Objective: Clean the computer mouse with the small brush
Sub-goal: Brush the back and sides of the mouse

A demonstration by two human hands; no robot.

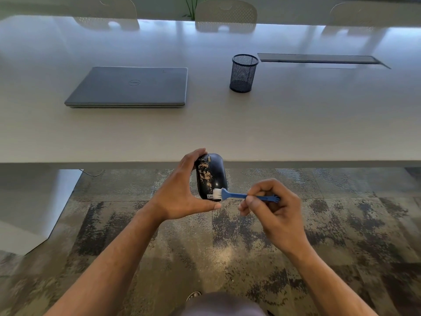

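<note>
Soft, even daylight is seen across the scene, and it is thrown from the far side, where a bright band of glare is laid along the back of the table (296, 124). Pale reflections of the chairs (225, 15) are carried on its glossy top. Only faint shadows are cast. Strong wide-angle bending is shown at the edges, and the lower corners and far background are rendered soft and smeared.
</note>
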